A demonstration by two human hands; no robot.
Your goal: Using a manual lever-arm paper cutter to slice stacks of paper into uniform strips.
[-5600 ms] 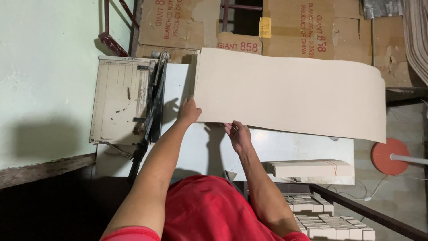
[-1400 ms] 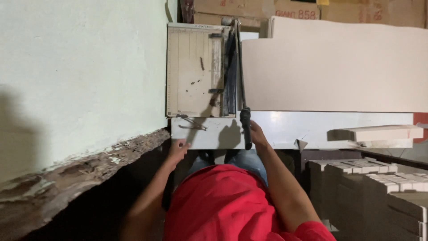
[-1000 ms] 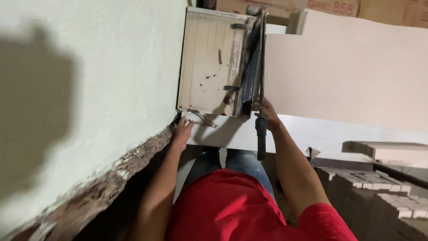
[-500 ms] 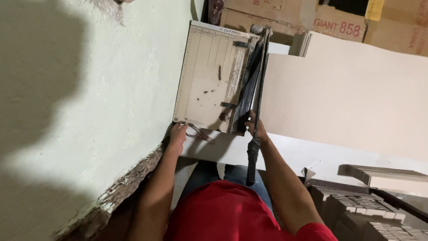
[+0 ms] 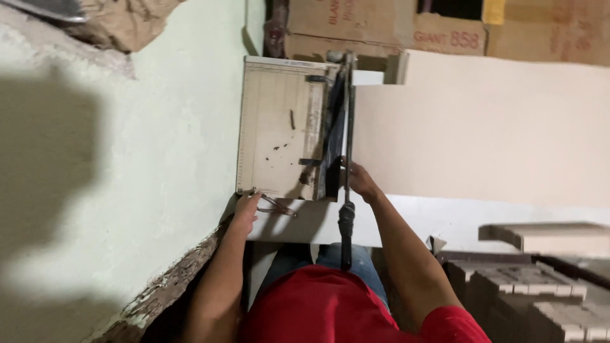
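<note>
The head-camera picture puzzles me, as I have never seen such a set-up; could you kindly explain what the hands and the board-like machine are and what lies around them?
The picture comes from a camera worn on a person's head, looking down past their red shirt at their own two bare hands. The machine is a lever paper cutter: a flat cream board with a long dark blade arm hinged at the far end, its black handle pointing toward the person. It sits on a white table beside a pale green wall. A large beige sheet lies with its edge under the blade arm. The right hand rests at the blade arm by the sheet's near edge. The left hand touches the board's near left corner, by a thin metal wire piece. Cardboard boxes stand behind; stacks of cut pieces sit to the right.
</note>
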